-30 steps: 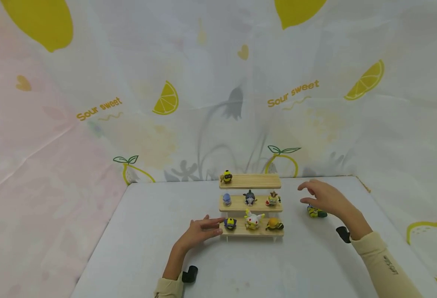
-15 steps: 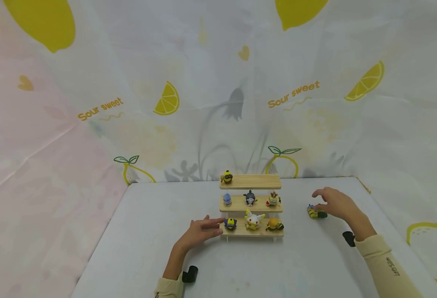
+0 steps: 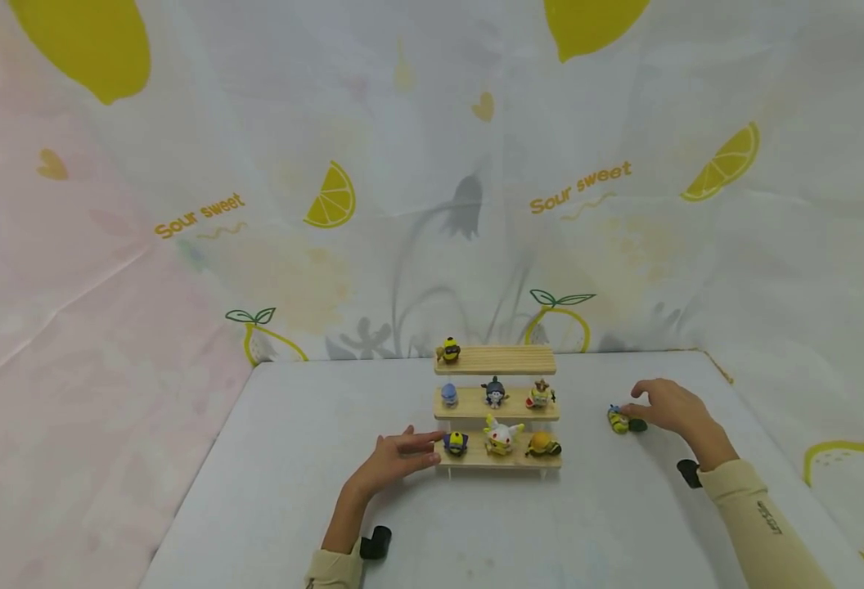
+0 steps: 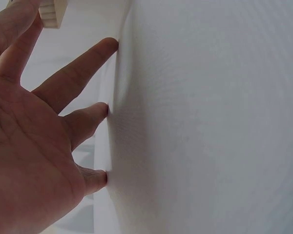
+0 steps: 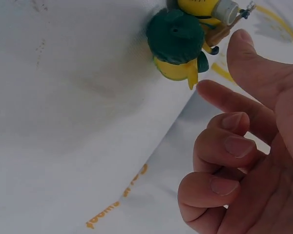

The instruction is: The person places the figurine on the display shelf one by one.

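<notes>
My left hand [image 3: 401, 455] rests beside a three-tier wooden display shelf [image 3: 504, 461], index finger at the left end of its bottom tier. In the left wrist view its fingers are spread, several fingertips on the white cloth. At the right, my right hand [image 3: 663, 405] hovers by two small toy figures on the table. One is a yellow goggled figure [image 5: 193, 6] with a small brown guitar-like piece; the other is yellow with a dark green rounded back [image 5: 176, 36]. Thumb and index finger stand apart close to them, the other fingers bent, nothing held.
Several toy figures stand on the shelf: a yellow-and-black one [image 3: 449, 352] on top, a dark-haired one [image 3: 494, 393] mid-tier, a white long-eared one [image 3: 500, 438] below. A lemon-print cloth backdrop [image 3: 432, 270] rises behind the white table [image 3: 285, 491].
My right hand has moved right and slightly down, from over the two figures to their right side, bringing them into fuller view. The left hand has stayed in place.
</notes>
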The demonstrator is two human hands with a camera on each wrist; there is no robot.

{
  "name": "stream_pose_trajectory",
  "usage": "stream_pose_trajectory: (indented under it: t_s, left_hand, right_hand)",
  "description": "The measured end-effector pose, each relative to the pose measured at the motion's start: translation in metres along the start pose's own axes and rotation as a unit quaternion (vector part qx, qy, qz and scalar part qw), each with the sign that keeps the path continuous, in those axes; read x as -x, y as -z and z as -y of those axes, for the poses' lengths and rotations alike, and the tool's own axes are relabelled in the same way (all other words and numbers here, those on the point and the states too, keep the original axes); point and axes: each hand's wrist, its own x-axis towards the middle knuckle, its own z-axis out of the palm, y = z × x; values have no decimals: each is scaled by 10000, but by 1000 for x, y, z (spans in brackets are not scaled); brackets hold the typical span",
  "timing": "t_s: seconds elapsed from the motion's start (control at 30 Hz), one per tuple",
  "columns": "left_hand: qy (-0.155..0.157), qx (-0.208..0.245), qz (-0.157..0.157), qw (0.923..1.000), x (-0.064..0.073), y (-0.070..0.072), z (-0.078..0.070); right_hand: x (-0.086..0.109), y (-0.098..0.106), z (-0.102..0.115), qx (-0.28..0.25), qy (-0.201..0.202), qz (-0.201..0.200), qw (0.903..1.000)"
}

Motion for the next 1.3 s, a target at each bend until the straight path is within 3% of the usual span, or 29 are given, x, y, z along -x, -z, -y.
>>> stream_pose_trajectory:
  t_s: [0.13, 0.43, 1.0, 1.3]
  left_hand:
    - [33, 51, -6, 10000, 0, -1, 1]
    - [21, 87, -17, 10000, 1, 0, -1]
    - [10, -10, -4, 10000, 1, -1, -1]
    - [-8, 48, -1, 10000, 1, 0, -1]
  right_hand:
    - [0, -2, -3, 88, -315, 137, 9994]
    - [1, -6, -6, -32, -563, 369, 9977]
    - [7, -7, -11, -423, -139, 116, 9989]
    - [16, -3, -7, -602, -175, -1, 9980]
